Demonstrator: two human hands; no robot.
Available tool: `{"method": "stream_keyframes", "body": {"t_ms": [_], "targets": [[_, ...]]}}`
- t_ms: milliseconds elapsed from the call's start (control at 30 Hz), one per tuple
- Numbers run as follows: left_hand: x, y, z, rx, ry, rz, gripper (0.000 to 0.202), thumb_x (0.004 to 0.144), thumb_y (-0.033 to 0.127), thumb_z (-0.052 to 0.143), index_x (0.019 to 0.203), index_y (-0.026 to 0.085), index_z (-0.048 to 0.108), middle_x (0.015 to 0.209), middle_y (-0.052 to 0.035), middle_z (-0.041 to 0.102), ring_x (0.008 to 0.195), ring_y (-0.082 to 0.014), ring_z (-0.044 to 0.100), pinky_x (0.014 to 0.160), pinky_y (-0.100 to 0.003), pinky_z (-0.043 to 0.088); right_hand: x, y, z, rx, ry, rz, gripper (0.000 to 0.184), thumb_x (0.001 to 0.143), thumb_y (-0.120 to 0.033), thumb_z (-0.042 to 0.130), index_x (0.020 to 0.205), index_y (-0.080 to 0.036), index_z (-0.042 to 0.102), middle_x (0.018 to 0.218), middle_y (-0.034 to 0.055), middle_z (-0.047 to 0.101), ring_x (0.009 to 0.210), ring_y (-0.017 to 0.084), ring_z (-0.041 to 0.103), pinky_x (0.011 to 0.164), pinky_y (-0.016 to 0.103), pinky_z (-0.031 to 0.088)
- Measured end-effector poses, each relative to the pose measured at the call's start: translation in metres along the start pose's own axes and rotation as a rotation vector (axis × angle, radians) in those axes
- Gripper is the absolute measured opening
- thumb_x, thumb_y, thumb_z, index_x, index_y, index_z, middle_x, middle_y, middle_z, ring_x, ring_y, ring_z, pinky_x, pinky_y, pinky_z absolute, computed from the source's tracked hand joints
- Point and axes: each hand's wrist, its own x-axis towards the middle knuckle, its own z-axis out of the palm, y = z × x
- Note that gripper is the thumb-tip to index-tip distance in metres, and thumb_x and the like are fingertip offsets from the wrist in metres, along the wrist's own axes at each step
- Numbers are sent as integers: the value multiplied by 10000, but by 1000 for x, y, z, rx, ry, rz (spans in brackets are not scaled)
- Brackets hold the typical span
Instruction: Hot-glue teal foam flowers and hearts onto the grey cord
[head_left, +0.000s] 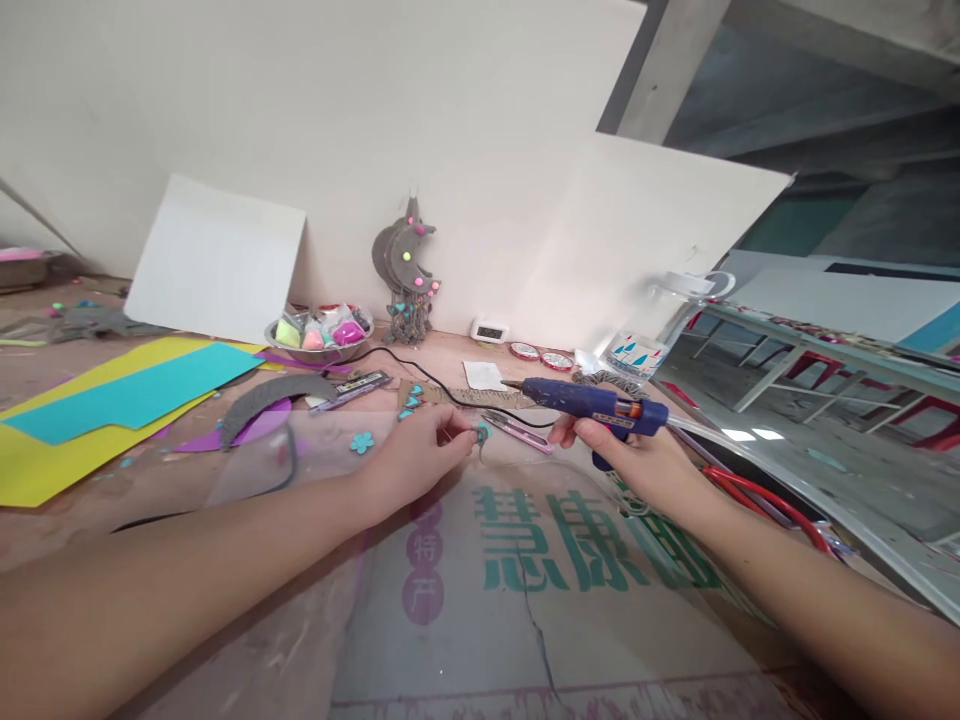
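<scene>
My right hand (628, 455) is wrapped round the grip of a blue hot glue gun (566, 397), whose nozzle points left. A clear glue stick (694, 435) sticks out of its back end. In front of me my left hand (420, 450) pinches a small teal and grey piece (481, 436) between thumb and fingertips; its exact shape is too small to make out. The nozzle is above and to the right of this piece, apart from it. A teal foam flower (361, 442) lies left of my left hand, and a pink-edged utility knife (521, 433) lies between my hands.
A printed plastic sheet (450, 650) covers the near table. At left are yellow card (45, 470), teal card (142, 395) and a grey felt crescent (262, 400). Behind stand a bowl (319, 352), a moon ornament (406, 260), a small clock (490, 330) and a clear plastic jug (652, 320). A black cord (427, 375) crosses the table.
</scene>
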Motion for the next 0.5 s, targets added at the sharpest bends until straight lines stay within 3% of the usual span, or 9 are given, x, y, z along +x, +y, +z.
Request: {"method": "stream_keyframes", "body": {"t_ms": [167,267,367,500], "targets": [[0,1,0,10,6,17,195,794,366,486,729,193,550,590,34,580,488,-105,491,494,-230,366,37,16,-2,-130,37,147,405,770,-529,548,899,-164,665,834,49,680,760,197,607,672,294,473],[1,-2,1,13,-4,14,193,798,363,478,733,192,540,596,32,579,497,-106,498,485,-226,357,71,35,0,-233,75,104,429,751,-530,560,942,-160,662,808,32,674,720,178,597,661,283,457],[2,-5,2,9,-10,9,199,803,367,473,737,189,532,602,27,579,535,-114,525,493,-220,363,102,56,8,-304,44,181,417,762,-526,535,805,-131,661,697,36,650,656,169,588,601,254,431],[2,-4,2,-3,-13,-11,192,801,364,477,747,189,535,623,28,592,542,-112,524,511,-218,374,125,80,23,-312,40,223,363,781,-480,543,808,-135,653,709,54,664,701,183,607,622,241,435]]}}
